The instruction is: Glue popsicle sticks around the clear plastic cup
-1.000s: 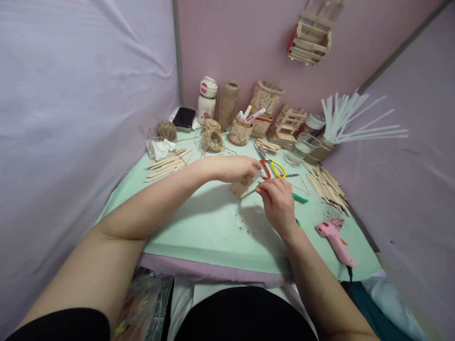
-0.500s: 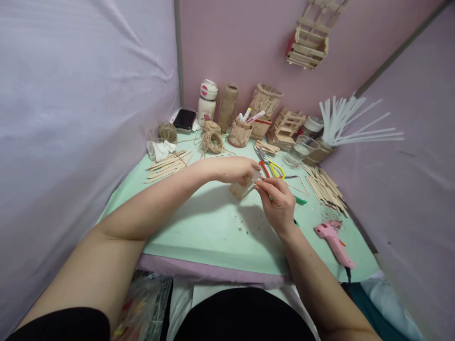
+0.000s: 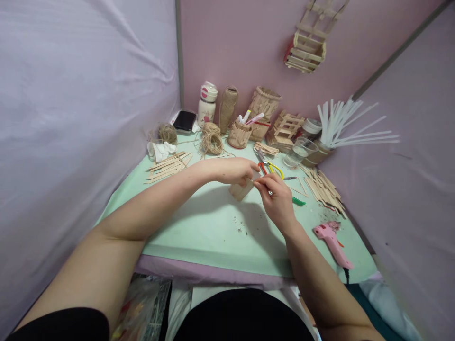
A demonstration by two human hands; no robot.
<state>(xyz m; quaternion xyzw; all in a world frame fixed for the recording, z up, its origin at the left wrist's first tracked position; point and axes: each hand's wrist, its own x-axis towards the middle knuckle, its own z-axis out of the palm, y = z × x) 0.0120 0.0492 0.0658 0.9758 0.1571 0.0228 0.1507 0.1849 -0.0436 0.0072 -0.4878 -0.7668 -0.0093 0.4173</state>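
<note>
Over the middle of the table, my left hand (image 3: 243,170) is closed on a small pale wooden panel (image 3: 241,191) that looks built from flat craft sticks. The panel tilts toward me, and its upper part is hidden by my fingers. At its right edge my right hand (image 3: 279,199) pinches with thumb and forefinger; what lies between those fingertips is too small to make out. Just behind both hands are scissors with red and yellow handles (image 3: 275,169). A green handle (image 3: 298,201) shows to the right of my right hand.
A pink glue gun (image 3: 333,244) lies at the right, with loose craft sticks (image 3: 324,189) behind it. More sticks (image 3: 168,168) lie at the left. Twine (image 3: 212,139), a white bottle (image 3: 207,105), a pen holder (image 3: 239,134), a plastic cup (image 3: 300,152) and white glue sticks (image 3: 341,124) line the back.
My right hand has moved slightly up and left, its fingertips still at the panel's edge. My left hand and the panel have stayed nearly in place. The view has shifted slightly.
</note>
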